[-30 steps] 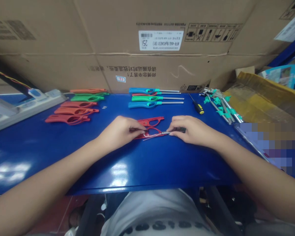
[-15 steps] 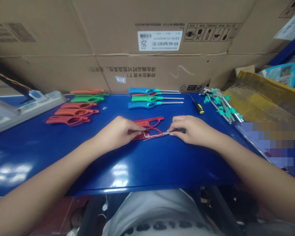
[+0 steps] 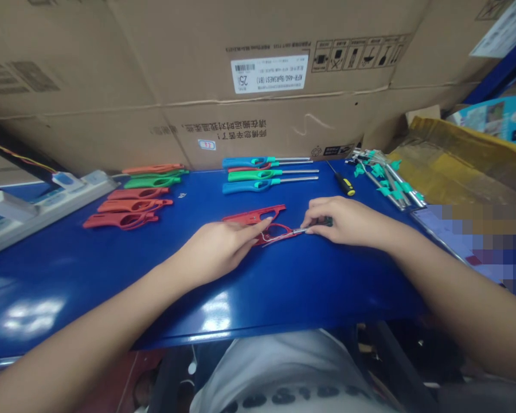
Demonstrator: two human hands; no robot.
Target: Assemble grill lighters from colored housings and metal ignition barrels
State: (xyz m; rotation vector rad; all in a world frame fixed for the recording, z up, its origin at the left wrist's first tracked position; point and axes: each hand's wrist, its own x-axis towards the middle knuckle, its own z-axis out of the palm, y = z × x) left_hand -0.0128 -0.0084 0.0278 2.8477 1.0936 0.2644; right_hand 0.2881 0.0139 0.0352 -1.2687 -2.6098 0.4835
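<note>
Where the work lies: near the middle of the blue desk (image 3: pixel 284 287), 2 red lighter shells sit flat, the upper shell (image 3: pixel 253 216) touching the lower shell (image 3: pixel 281 234), which has a thin wire (image 3: pixel 269 237) lying in its loop.
Left grip: the left hand (image 3: pixel 215 252) is open, its fingers (image 3: pixel 258 225) stretched across the upper shell, resting on it rather than clamping.
Right grip: the right hand (image 3: pixel 348 222) is nearly closed, pinching a metal lighter barrel (image 3: pixel 298 231) that reaches into the lower shell; its far end is hidden by the fingers.
Left of the hands: 3 red lighter shells (image 3: pixel 129 205) lie in a stack-like row.
Ahead: 3 finished blue and green lighters (image 3: pixel 258 175) lie beside a yellow-and-black screwdriver (image 3: pixel 346 188).
Right: a bundle of teal-tipped metal rods (image 3: pixel 389 186).
</note>
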